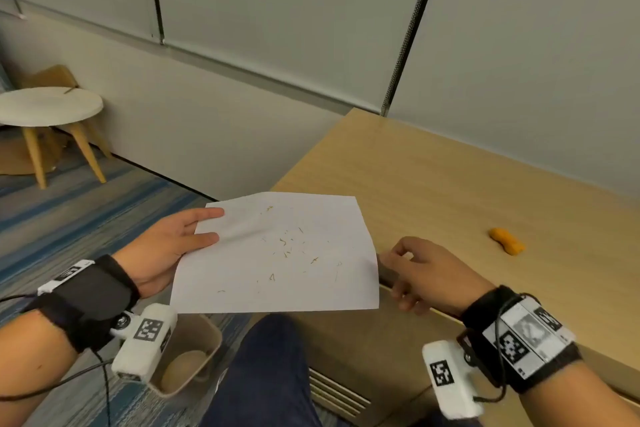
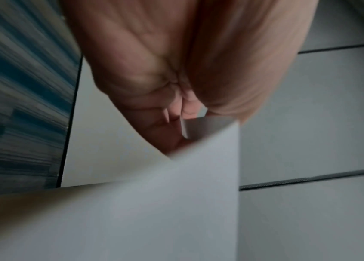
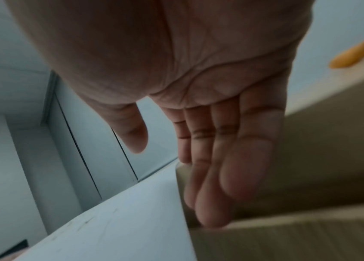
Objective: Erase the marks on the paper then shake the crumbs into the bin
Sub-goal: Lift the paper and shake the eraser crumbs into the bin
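A white sheet of paper (image 1: pixel 277 253) hangs level in the air off the table's left corner, with orange eraser crumbs (image 1: pixel 284 243) scattered over it. My left hand (image 1: pixel 194 226) pinches its left edge, thumb on top. In the left wrist view the paper (image 2: pixel 154 211) curves up into the left hand (image 2: pixel 176 123). My right hand (image 1: pixel 405 274) is just off the sheet's right edge at the table's front edge, fingers relaxed and empty; the right wrist view shows the right hand (image 3: pixel 210 176) beside the paper (image 3: pixel 120 229). A tan bin (image 1: pixel 207 336) stands on the floor below the sheet's near left corner.
An orange eraser (image 1: pixel 506 241) lies on the wooden table (image 1: pixel 450 184), right of my right hand, and shows as the eraser (image 3: pixel 359 53) in the right wrist view. A round white stool (image 1: pixel 48 104) stands far left on the striped carpet. My dark trouser leg (image 1: pixel 270 374) is beside the bin.
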`<state>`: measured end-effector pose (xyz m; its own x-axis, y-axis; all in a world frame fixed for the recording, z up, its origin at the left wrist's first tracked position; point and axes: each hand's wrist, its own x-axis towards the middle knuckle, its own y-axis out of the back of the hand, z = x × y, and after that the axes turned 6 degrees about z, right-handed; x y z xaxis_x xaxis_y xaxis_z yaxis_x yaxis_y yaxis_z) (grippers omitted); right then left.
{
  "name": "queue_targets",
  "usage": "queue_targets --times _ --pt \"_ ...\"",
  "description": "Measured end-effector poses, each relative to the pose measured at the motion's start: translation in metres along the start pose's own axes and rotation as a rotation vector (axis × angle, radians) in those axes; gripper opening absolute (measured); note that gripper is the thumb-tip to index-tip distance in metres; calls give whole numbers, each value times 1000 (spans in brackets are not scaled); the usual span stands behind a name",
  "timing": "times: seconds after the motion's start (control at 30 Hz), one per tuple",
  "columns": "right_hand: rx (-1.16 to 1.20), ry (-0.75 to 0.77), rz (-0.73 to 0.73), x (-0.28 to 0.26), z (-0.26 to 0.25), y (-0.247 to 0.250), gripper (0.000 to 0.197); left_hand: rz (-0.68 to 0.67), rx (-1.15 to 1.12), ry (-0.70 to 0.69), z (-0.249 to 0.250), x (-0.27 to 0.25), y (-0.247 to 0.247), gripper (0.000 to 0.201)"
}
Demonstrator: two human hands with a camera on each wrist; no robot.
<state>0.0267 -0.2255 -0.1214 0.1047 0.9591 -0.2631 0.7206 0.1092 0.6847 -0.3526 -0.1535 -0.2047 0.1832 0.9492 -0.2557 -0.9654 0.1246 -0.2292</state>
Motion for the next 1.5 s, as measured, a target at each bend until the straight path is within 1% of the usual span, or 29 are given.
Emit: queue_targets --times 0.07,0.17,0.23,0.27,0.3,0.33,0.4,0.43,0.47,0.53,0.57,0.63,0.73,0.8,0.93,1.03,1.1,1.27,1.4,1.47,1.5 --pt "218 -83 -83 -8 3 -26 44 1 -36 39 -4 -12 15 100" --pt "602 -220 -255 -5 2 -69 51 15 -35 64 -17 -32 39 109" --pt "815 -256 -327 3 -1 -97 54 35 -38 68 -29 -44 60 108" --pt "851 -243 -334 9 -2 -112 55 51 -42 68 -35 -50 71 106" --pt "818 -214 -326 15 -3 -128 54 78 -51 73 -43 -55 81 102" --pt "745 -184 -319 21 -5 -145 54 106 -64 78 -52 -59 90 94" --pt "657 -178 -340 32 -6 -178 58 174 -96 95 -73 -64 108 62" --pt "682 -201 -374 36 -7 -194 57 205 -103 110 -83 -66 116 52" --pt "775 -249 -411 40 -9 -209 54 230 -96 131 -96 -65 125 48" --pt "1024 -371 -507 49 -15 -236 48 269 -64 166 -120 -62 145 46" --pt "1091 -390 -550 54 -19 -247 47 289 -45 178 -131 -59 155 46" --pt "1039 -371 -583 69 -22 -268 44 329 -5 185 -149 -52 175 46" --pt "840 -365 -556 91 -15 -295 36 396 48 169 -173 -34 200 44" --pt "738 -394 -514 107 -10 -310 34 423 89 162 -192 -16 215 40" --pt "654 -515 -417 136 0 -333 30 407 128 205 -228 28 230 29" --pt "631 -593 -349 157 5 -348 25 348 54 312 -262 57 237 32" --pt "602 -618 -328 170 5 -359 22 338 97 355 -290 73 242 33" --pt "539 -719 -293 192 13 -397 21 460 340 404 -349 104 244 24" --pt "482 -753 -279 201 23 -424 19 531 374 497 -379 117 251 16" --pt "471 -765 -292 204 26 -433 16 608 395 533 -386 122 253 15" --pt "470 -766 -298 204 27 -438 16 645 444 540 -386 123 254 15"
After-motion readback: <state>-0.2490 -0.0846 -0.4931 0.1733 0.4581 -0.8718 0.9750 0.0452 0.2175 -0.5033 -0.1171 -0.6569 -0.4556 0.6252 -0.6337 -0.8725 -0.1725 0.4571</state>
